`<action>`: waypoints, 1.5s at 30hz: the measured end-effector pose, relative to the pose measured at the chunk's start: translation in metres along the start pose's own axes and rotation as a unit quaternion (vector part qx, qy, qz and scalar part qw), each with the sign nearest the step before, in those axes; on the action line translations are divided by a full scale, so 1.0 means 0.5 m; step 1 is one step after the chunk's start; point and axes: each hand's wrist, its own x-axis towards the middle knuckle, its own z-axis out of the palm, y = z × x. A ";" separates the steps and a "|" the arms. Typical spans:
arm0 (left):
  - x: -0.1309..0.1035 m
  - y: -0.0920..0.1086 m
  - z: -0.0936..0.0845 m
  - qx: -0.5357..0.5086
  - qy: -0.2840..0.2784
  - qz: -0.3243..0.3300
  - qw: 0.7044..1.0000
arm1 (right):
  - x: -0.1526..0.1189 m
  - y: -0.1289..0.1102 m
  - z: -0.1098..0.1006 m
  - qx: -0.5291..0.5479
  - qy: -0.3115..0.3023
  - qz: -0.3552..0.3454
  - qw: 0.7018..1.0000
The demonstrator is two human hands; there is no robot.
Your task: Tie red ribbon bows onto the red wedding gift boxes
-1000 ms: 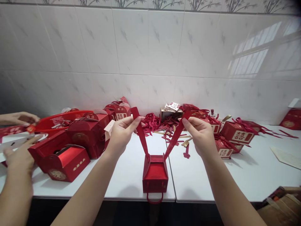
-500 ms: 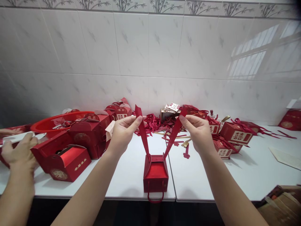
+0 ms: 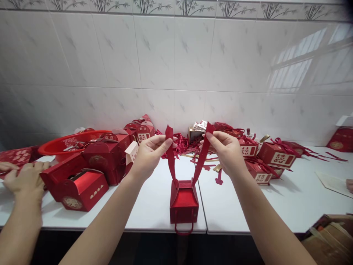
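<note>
Read as a clock face, the white bench (image 3: 153,206) carries everything. At ten o'clock lies a red perforated basket (image 3: 51,149), perhaps pushed back to spare working room. The red gift box (image 3: 184,200) stands at six o'clock, near the front edge, likely for easy reach between both forearms. Above it, the left hand (image 3: 149,154) and right hand (image 3: 225,149) each have fingers pinched closed on one red ribbon tail (image 3: 171,162), spread in a V, presumably to hold both straight.

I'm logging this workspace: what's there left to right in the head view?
Co-worker's hands, red plastic basket, left hand, ribbon-threaded gift box, right hand, ribbon-tied double-happiness box, brown carton.
</note>
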 end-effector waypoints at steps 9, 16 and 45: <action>-0.011 0.014 0.020 0.002 -0.136 0.011 0.991 | -0.027 -0.006 0.053 -0.032 -0.141 0.024 0.989; -0.011 0.004 0.018 0.073 -0.173 0.015 0.982 | -0.041 0.017 0.060 -0.029 -0.179 0.026 0.983; -0.085 -0.028 -0.031 0.315 0.054 0.164 0.933 | -0.110 0.093 -0.032 -0.274 0.038 -0.184 0.943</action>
